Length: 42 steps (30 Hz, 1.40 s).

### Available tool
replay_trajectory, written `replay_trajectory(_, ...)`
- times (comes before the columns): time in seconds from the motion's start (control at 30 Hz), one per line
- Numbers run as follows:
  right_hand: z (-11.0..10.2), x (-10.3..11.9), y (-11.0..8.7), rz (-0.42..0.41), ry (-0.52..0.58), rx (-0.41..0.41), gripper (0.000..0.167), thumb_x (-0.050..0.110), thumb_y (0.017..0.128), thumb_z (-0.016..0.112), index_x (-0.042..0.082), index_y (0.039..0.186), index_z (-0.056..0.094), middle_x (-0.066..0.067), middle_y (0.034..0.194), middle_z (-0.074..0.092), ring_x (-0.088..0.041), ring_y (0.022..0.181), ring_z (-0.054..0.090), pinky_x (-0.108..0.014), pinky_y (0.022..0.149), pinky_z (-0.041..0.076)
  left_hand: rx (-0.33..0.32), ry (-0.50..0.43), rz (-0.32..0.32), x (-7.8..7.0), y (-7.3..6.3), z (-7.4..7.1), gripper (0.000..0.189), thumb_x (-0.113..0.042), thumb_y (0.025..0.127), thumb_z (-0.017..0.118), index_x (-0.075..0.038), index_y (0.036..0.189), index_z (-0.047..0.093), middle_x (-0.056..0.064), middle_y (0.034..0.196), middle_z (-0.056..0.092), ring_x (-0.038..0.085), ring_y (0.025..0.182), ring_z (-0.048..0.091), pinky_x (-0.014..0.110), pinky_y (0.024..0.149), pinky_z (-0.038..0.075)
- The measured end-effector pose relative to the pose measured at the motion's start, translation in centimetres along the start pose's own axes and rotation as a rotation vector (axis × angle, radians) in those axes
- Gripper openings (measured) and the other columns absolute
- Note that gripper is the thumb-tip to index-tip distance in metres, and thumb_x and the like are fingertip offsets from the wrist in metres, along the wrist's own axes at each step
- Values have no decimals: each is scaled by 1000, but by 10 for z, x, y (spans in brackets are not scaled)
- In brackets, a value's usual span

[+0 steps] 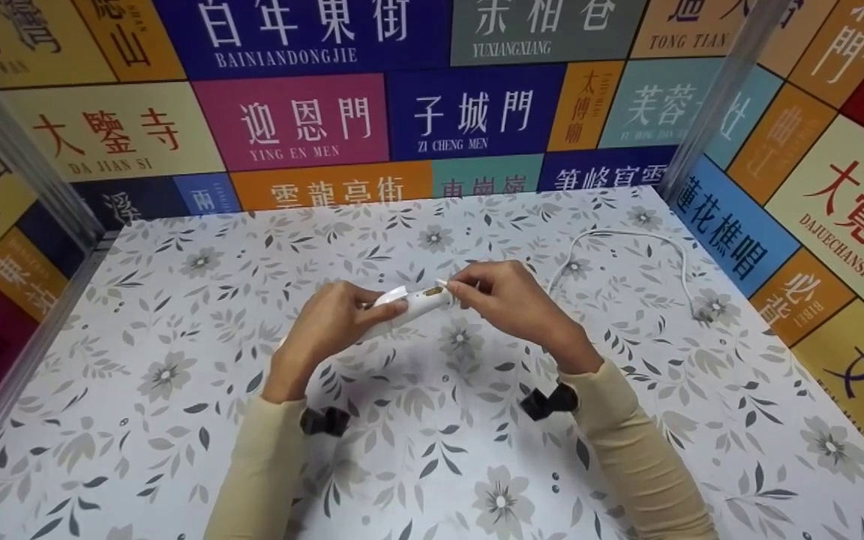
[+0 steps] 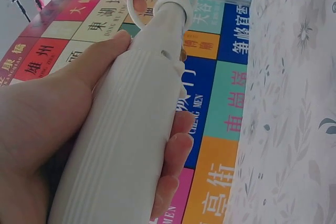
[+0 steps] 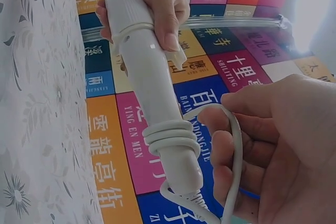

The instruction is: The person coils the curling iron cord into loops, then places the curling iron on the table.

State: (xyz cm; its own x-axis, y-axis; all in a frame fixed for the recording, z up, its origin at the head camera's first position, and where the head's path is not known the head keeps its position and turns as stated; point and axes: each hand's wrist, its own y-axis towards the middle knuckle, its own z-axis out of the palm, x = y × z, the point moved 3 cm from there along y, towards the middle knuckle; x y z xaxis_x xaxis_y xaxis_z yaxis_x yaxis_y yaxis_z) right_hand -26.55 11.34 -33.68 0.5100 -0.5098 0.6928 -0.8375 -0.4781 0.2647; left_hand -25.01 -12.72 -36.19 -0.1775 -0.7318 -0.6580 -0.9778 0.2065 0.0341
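A white curling iron with a ridged barrel is held at a slant above the table. My left hand grips its thicker part, fingers curled round one side and thumb along the other. Around the narrow end, coils of white cord are wrapped, seen in the right wrist view. My right hand pinches the cord between thumb and forefinger beside that end, and a loop of it passes in front of the fingers. A small brownish label shows on the handle in the head view.
More white cord trails over the flower-patterned table toward the right edge. Panels with large Chinese characters stand behind and at both sides. Black wrist devices sit at both cuffs.
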Motion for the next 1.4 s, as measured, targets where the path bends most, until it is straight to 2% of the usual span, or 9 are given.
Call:
replay_trajectory(0.13,2,-1,-1,20,-15,29,21,26,100,63,12,106,77,-3,79,69,-12,60,52,-24,55,39,4,-3,-6,0,1,0,47,-59,87,69,-18,109,79,0,81,75,14,61,54,28,57,43)
replay_trajectory(0.37,4,-2,-2,50,-60,62,23,30,100,63,16,110,78,-2,82,69,-12,63,54,-25,58,42,-5,25,42,1,0,2,46,-58,89,68,-17,106,80,-1,72,70,13,56,47,28,55,38)
replay_trajectory(0.5,3,-1,-2,26,-85,72,23,31,100,63,17,111,77,-1,83,70,-12,62,55,-25,56,42,-15,18,28,3,-1,2,45,-58,89,68,-18,104,81,0,72,70,14,57,49,28,56,39)
replay_trajectory(0.77,8,0,0,-38,-91,152,26,27,101,61,15,121,73,-5,91,73,-12,64,58,-24,58,45,-54,11,-41,5,-2,-1,46,-59,88,68,-19,108,80,1,86,76,15,62,55,29,58,43)
replay_trajectory(1.1,9,-3,-1,-3,-86,168,27,26,101,61,14,122,73,-5,89,72,-11,64,54,-23,58,43,-28,20,-17,2,2,1,46,-59,88,68,-16,97,82,0,71,70,13,56,50,28,55,40)
replay_trajectory(1.27,9,-3,-1,2,-78,188,29,27,101,61,15,125,71,-7,93,74,-16,70,61,-25,62,46,-39,36,-33,3,2,1,45,-59,89,67,-17,98,82,0,73,71,13,57,51,28,55,41)
replay_trajectory(1.4,11,-4,-1,3,-63,213,30,28,101,62,16,127,70,-8,95,75,-16,74,64,-27,66,49,-58,45,-52,3,1,0,46,-59,90,67,-17,103,81,1,79,73,14,57,52,28,55,41)
